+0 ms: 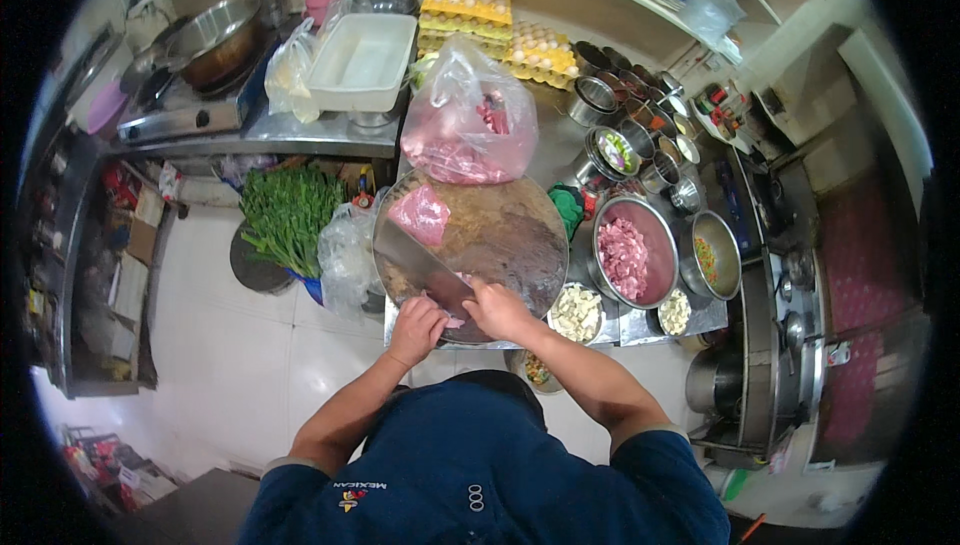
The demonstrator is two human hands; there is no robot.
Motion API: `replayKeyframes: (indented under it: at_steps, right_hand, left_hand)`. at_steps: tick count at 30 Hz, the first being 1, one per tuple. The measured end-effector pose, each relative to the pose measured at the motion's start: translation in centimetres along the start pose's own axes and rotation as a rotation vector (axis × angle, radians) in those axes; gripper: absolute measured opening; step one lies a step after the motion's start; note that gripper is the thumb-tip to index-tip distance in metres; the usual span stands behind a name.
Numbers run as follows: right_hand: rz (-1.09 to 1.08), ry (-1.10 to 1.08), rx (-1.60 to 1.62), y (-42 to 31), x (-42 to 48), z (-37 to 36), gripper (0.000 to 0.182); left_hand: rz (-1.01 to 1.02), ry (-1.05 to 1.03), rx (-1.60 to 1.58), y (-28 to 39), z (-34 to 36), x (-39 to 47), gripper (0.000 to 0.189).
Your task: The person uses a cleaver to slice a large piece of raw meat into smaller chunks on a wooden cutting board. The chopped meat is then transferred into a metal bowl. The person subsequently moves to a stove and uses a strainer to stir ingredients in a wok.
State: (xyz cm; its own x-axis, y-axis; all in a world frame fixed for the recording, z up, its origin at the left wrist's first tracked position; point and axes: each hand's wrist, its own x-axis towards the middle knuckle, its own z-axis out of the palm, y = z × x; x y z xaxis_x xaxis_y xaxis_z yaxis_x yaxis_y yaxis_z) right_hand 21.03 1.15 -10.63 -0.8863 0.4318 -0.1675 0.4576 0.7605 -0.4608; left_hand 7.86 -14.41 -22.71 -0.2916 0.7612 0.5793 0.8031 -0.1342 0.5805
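Note:
My right hand grips the handle of a broad cleaver, whose blade slants up to the left over a round wooden chopping block. My left hand rests at the block's near edge, with its fingers on a small piece of raw meat beside the blade. A flat slab of pink raw meat lies on the block beyond the cleaver. Against the block's far rim stands a clear plastic bag of raw meat.
At right stand a steel bowl of cut meat, a bowl of pale chopped pieces and a bowl of chopped vegetables. Leafy greens lie at left. Behind are egg trays, a white plastic tub and several metal pots.

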Motion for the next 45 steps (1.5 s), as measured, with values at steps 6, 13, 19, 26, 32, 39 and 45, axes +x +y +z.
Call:
replayKeyframes:
  at_steps: [6,13,19,26,32,39,45]
  right_hand:
    - [0.137,0.236,0.230,3.9,-3.9,-1.4,0.030]
    - [0.325,0.369,0.630,6.6,-7.8,-2.2,0.035]
    - [0.419,0.333,0.168,7.5,-11.8,-0.6,0.038]
    - [0.387,0.410,0.071,6.5,-13.3,1.0,0.023]
    - [0.387,0.441,0.096,6.0,-13.3,1.3,0.017]
    - [0.423,0.442,0.120,5.5,-13.8,0.6,0.011]
    - [0.427,0.453,0.161,5.7,-13.6,0.8,0.014]
  left_hand:
    - [-0.002,-0.124,0.023,1.0,-2.0,0.1,0.013]
    - [0.047,-0.310,0.025,1.3,-4.2,1.7,0.032]
    - [0.294,-0.548,0.236,0.1,-3.4,6.4,0.057]
    - [0.270,-0.797,0.303,-0.1,-0.3,10.1,0.048]
    - [0.200,-0.736,0.143,-4.0,0.6,11.6,0.042]
    - [-0.692,-0.774,-0.686,-2.0,-2.4,18.0,0.033]
    - [-0.200,-1.081,-0.099,-1.8,1.6,14.9,0.037]
